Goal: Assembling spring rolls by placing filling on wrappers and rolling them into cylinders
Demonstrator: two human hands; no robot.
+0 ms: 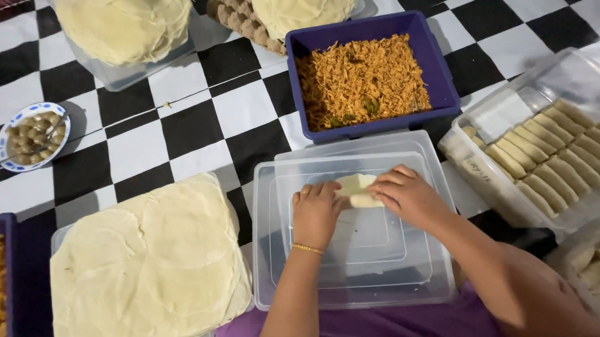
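Here, left hand (315, 211) and right hand (407, 196) — fingers seemingly curled, pressing — fold one wrapper (358, 190).

No labels, signs or screens here, only containers laid out on the black-and-white checkered floor. At upper centre sits a deep square blue tub (436, 71) of orange-brown shredded filling. Below it, at lower centre, a clear square plastic lid (356, 266) lies flat, frosted and see-through. Along the right edge a clear rectangular box (514, 201) holds neat rows of pale rolls, and a second clear box (582, 245) shows in the lower right corner. At upper left a clear tub (120, 76) carries a stack of pale round wrappers. The lower left edge shows part of another blue tub (9, 265).
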